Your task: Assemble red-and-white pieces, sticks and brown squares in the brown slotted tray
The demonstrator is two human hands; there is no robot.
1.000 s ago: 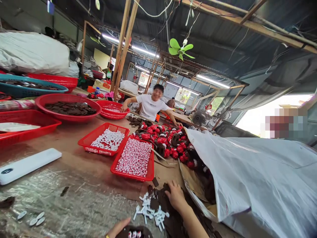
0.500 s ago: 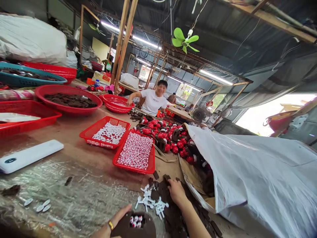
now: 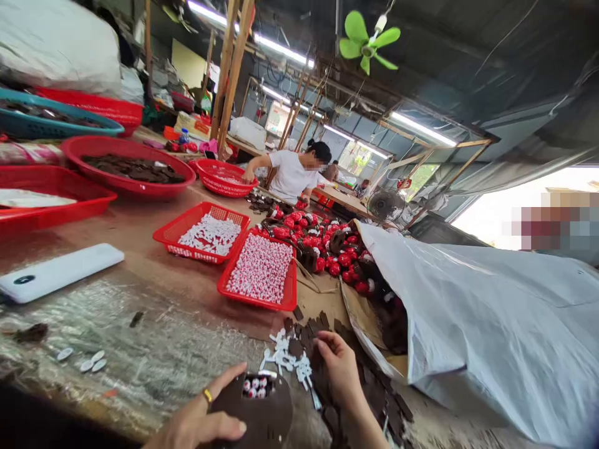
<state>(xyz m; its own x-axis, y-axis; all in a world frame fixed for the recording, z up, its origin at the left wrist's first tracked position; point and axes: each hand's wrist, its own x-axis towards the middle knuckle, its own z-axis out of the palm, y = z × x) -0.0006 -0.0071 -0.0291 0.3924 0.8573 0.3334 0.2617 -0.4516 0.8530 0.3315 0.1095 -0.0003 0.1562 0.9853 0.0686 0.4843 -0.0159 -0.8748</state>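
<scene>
My left hand [image 3: 210,411] grips a dark brown, rounded hollow piece [image 3: 259,421] low in the view, thumb and fingers on its left side. Several small red-and-white balls [image 3: 255,388] sit in its rectangular opening. To its right, my right hand [image 3: 341,374] hovers over a heap of flat dark brown pieces [image 3: 384,399], thumb and index finger brought together. Whatever may be between those fingertips is too small to make out. Small white spoon-shaped pieces [image 3: 283,355] lie between the two hands, at the heap's left edge.
Beyond my hands stand a red tray of small red-and-white balls [image 3: 259,271] and a red basket of white pieces [image 3: 210,234]. Red-and-brown items [image 3: 322,243] spill from a large white sack [image 3: 468,330] on the right. A white power bank-like slab [image 3: 65,271] lies left. A co-worker [image 3: 294,178] sits opposite.
My right hand has lifted slightly off the brown heap and its fingers have drawn together. The left hand still holds the brown piece. The co-worker's head has bent down.
</scene>
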